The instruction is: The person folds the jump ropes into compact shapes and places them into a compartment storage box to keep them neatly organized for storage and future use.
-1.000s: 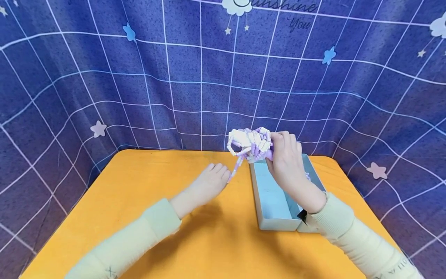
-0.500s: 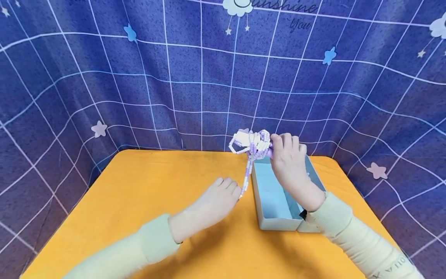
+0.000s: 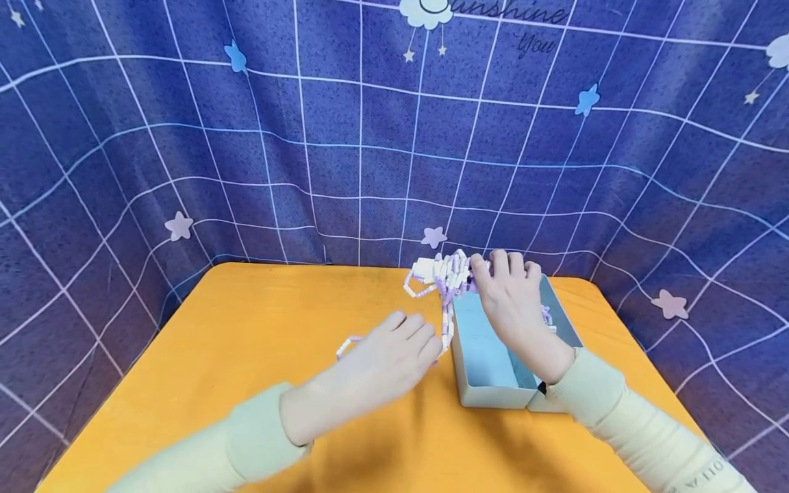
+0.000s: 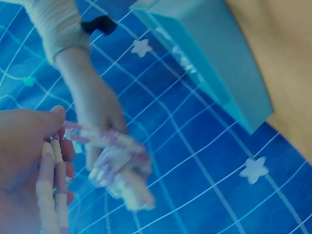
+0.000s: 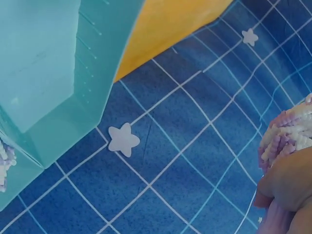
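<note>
A beaded jump rope (image 3: 453,277) in white and purple is bundled above the table's far side, its cord wound around its handles. My right hand (image 3: 508,294) grips the bundle at its purple handle end, which the right wrist view shows under the curled fingers. A pale handle end and a loose loop stick out on the left. My left hand (image 3: 394,359) pinches a doubled length of the beaded cord (image 4: 52,185) that hangs from the bundle. Past this hand, a free loop shows on its left. The left fingertips are hidden in the head view.
A light blue box (image 3: 493,397) with two compartments stands on the orange table (image 3: 259,322), under and beside my right hand. More purple and white beads (image 3: 546,318) lie in its right compartment. A dark blue gridded curtain (image 3: 345,171) hangs behind the table.
My left hand has moved right and toward me, drawing the cord to hang straight down from the bundle. My right hand has lowered slightly with the bundle. A cord loop now shows left of my left hand.
</note>
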Motion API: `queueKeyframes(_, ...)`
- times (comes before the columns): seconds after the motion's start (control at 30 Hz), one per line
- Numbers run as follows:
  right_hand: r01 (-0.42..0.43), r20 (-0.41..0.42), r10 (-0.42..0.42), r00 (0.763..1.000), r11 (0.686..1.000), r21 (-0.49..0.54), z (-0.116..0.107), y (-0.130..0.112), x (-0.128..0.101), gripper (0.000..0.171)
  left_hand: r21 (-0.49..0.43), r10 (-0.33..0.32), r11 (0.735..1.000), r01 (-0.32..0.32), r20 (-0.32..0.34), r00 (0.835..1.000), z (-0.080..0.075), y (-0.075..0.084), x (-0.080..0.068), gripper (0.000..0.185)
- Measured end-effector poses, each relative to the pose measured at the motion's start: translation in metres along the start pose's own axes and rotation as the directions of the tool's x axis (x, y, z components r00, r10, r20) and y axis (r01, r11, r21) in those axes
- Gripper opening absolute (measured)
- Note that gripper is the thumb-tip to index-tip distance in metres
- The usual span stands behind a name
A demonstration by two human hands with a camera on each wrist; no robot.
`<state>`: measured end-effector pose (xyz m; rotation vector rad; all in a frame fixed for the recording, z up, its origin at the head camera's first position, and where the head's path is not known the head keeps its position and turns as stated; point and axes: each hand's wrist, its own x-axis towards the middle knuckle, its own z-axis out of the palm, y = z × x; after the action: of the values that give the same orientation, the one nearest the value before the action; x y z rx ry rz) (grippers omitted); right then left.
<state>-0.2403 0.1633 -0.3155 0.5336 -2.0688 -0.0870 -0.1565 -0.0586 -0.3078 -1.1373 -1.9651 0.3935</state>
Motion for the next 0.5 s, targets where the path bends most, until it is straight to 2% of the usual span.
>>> queueKeyframes(0.13,0.096,-0.037,-0.095,0.995,0.995,0.004,0.0,-0.001,-0.004,0.026,0.013,0.004,1.0,-0.004,-0.036,0.999,-0.011,-0.011,0.006,0.023)
queueKeyframes(0.27,0.203,-0.072,-0.201,0.977,0.979,0.026,-0.001,-0.001,-0.005,0.023,0.022,-0.001,1.0,0.003,-0.074,0.997,-0.021,-0.026,0.01,0.021)
queueKeyframes(0.4,0.288,-0.062,-0.284,0.957,0.955,0.07,-0.003,-0.002,-0.007,0.023,-0.004,0.004,1.0,-0.005,-0.093,0.996,-0.024,-0.04,0.014,0.015)
queueKeyframes(0.5,0.345,-0.036,-0.343,0.939,0.933,0.103,-0.005,-0.002,-0.007,0.024,-0.028,0.017,0.999,-0.019,-0.093,0.996,-0.021,-0.051,0.015,0.017)
